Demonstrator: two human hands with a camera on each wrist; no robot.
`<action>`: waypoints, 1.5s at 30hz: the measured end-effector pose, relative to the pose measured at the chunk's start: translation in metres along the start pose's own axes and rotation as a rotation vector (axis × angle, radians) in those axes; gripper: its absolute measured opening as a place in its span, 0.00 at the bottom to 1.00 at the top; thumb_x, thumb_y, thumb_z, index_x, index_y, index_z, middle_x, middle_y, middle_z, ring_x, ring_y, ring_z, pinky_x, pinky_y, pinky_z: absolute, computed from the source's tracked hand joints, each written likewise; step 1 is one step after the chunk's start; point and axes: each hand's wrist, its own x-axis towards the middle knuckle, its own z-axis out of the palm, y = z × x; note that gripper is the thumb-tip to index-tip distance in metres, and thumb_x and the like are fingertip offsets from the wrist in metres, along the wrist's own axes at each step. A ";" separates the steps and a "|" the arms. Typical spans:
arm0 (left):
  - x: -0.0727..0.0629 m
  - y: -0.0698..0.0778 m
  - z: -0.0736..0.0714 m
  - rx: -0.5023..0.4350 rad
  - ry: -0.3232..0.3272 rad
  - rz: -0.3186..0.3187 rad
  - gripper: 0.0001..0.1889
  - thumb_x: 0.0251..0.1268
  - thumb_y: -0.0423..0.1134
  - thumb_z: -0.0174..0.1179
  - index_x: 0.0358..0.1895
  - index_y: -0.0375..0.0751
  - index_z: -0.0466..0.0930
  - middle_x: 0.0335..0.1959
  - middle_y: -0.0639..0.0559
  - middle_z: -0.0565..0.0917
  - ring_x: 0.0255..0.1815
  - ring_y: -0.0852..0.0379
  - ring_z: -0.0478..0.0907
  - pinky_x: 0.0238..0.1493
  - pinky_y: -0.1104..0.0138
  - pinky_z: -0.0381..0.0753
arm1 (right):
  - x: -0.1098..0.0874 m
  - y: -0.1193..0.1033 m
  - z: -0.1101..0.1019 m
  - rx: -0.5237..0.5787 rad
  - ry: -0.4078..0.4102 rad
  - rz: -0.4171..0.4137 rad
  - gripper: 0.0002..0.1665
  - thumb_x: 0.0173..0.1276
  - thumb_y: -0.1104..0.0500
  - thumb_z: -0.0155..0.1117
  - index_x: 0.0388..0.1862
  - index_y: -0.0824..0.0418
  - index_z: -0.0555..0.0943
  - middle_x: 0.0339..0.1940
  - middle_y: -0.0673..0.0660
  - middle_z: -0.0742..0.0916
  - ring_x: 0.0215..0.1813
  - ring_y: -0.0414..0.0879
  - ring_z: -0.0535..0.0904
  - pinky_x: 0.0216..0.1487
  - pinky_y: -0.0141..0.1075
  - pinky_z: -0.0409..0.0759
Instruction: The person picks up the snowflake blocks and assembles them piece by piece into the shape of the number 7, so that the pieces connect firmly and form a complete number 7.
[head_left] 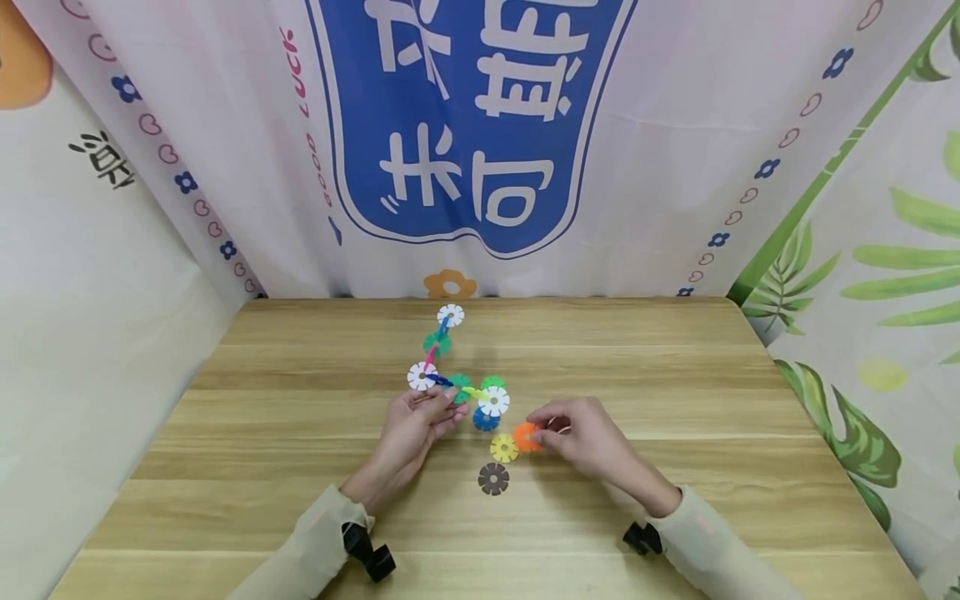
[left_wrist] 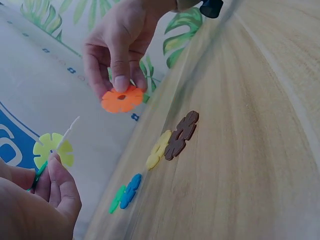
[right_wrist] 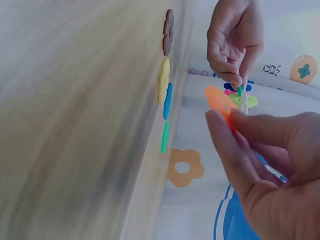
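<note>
My left hand (head_left: 411,432) pinches a green slotted disc (head_left: 461,385) in a chain of interlocked flower-shaped plastic discs. The chain bends from a white disc (head_left: 451,315) at the far end, through blue, green, pink, white and dark blue pieces, to a yellow-green disc (left_wrist: 46,149) and another white disc (head_left: 493,402) at the near end. Between thumb and fingers, my right hand (head_left: 588,433) holds an orange disc (left_wrist: 122,100). It is raised off the table and apart from the chain. In the right wrist view, the orange disc (right_wrist: 220,102) partly covers the chain behind it.
Loose discs lie flat on the wooden table (head_left: 300,467): brown (head_left: 493,479), yellow (head_left: 503,448), blue (head_left: 486,418) and light green (head_left: 492,382). A printed curtain (head_left: 660,167) hangs behind the table's far edge.
</note>
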 end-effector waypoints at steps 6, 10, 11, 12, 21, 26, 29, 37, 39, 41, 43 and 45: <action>0.002 0.001 -0.001 -0.002 0.003 -0.013 0.13 0.77 0.31 0.60 0.57 0.29 0.72 0.45 0.45 0.89 0.46 0.54 0.91 0.62 0.60 0.91 | 0.002 -0.002 0.003 0.089 0.155 -0.001 0.08 0.64 0.67 0.76 0.43 0.63 0.90 0.40 0.59 0.94 0.38 0.46 0.91 0.40 0.25 0.91; 0.003 0.002 -0.001 -0.005 -0.001 -0.022 0.14 0.76 0.32 0.60 0.58 0.30 0.72 0.47 0.44 0.88 0.47 0.53 0.91 0.63 0.60 0.91 | 0.004 -0.001 0.005 0.166 0.243 -0.005 0.08 0.64 0.68 0.76 0.41 0.65 0.90 0.39 0.63 0.93 0.37 0.50 0.92 0.39 0.27 0.92; 0.004 0.003 0.000 -0.007 -0.003 -0.023 0.15 0.76 0.32 0.61 0.59 0.30 0.72 0.47 0.44 0.88 0.48 0.53 0.91 0.62 0.60 0.91 | 0.004 -0.001 0.005 0.178 0.262 -0.014 0.07 0.63 0.68 0.77 0.41 0.66 0.90 0.38 0.63 0.93 0.37 0.50 0.93 0.38 0.27 0.92; 0.004 0.003 0.000 -0.010 -0.005 -0.023 0.15 0.76 0.32 0.61 0.59 0.30 0.72 0.48 0.44 0.88 0.48 0.53 0.91 0.62 0.61 0.91 | 0.005 -0.001 0.005 0.187 0.278 -0.023 0.07 0.64 0.68 0.77 0.41 0.66 0.90 0.38 0.63 0.93 0.37 0.49 0.93 0.38 0.27 0.92; 0.005 0.007 0.003 -0.024 -0.025 -0.022 0.11 0.78 0.30 0.58 0.57 0.31 0.72 0.49 0.45 0.87 0.48 0.54 0.91 0.62 0.62 0.91 | 0.007 0.000 0.008 0.229 0.327 -0.061 0.05 0.63 0.68 0.77 0.38 0.65 0.90 0.35 0.63 0.93 0.34 0.43 0.91 0.35 0.29 0.92; 0.005 0.009 0.004 -0.039 -0.029 -0.008 0.10 0.77 0.30 0.58 0.54 0.31 0.71 0.47 0.45 0.86 0.46 0.54 0.91 0.59 0.65 0.92 | 0.007 0.000 0.007 0.229 0.334 -0.081 0.05 0.63 0.69 0.77 0.38 0.66 0.90 0.35 0.64 0.93 0.34 0.44 0.91 0.35 0.28 0.92; 0.005 0.010 0.004 -0.043 -0.038 0.000 0.10 0.77 0.30 0.58 0.54 0.30 0.71 0.46 0.46 0.86 0.45 0.55 0.91 0.57 0.66 0.92 | 0.006 0.000 0.007 0.233 0.332 -0.091 0.04 0.64 0.69 0.76 0.38 0.66 0.90 0.35 0.64 0.93 0.34 0.44 0.91 0.36 0.27 0.92; 0.004 0.006 0.005 -0.037 -0.042 0.014 0.07 0.77 0.29 0.58 0.50 0.31 0.72 0.45 0.46 0.87 0.44 0.55 0.91 0.54 0.67 0.93 | 0.006 -0.002 0.009 0.214 0.344 -0.129 0.04 0.63 0.71 0.76 0.36 0.66 0.90 0.34 0.63 0.93 0.31 0.45 0.91 0.33 0.30 0.93; 0.003 0.006 0.005 -0.035 -0.032 0.023 0.07 0.77 0.29 0.59 0.49 0.32 0.72 0.44 0.46 0.88 0.43 0.55 0.91 0.54 0.66 0.93 | 0.006 -0.003 0.009 0.204 0.345 -0.141 0.04 0.63 0.72 0.76 0.35 0.66 0.90 0.34 0.62 0.94 0.31 0.42 0.90 0.32 0.31 0.93; 0.003 0.006 0.006 -0.035 -0.023 0.025 0.07 0.76 0.30 0.60 0.49 0.32 0.72 0.43 0.46 0.88 0.43 0.55 0.91 0.54 0.66 0.93 | 0.006 -0.003 0.010 0.185 0.348 -0.157 0.04 0.63 0.72 0.75 0.34 0.65 0.90 0.34 0.61 0.94 0.30 0.37 0.89 0.30 0.30 0.92; 0.003 0.006 0.007 -0.033 -0.017 0.027 0.08 0.76 0.30 0.60 0.50 0.32 0.72 0.42 0.47 0.88 0.42 0.55 0.91 0.55 0.65 0.93 | 0.006 -0.004 0.009 0.173 0.350 -0.167 0.04 0.63 0.72 0.75 0.34 0.65 0.90 0.33 0.61 0.94 0.29 0.36 0.88 0.29 0.31 0.92; 0.003 0.006 0.007 -0.027 -0.018 0.029 0.09 0.76 0.31 0.61 0.51 0.31 0.72 0.42 0.47 0.89 0.43 0.55 0.92 0.56 0.64 0.93 | 0.007 -0.004 0.009 0.155 0.352 -0.175 0.04 0.63 0.72 0.75 0.34 0.65 0.90 0.33 0.60 0.94 0.29 0.35 0.88 0.29 0.30 0.92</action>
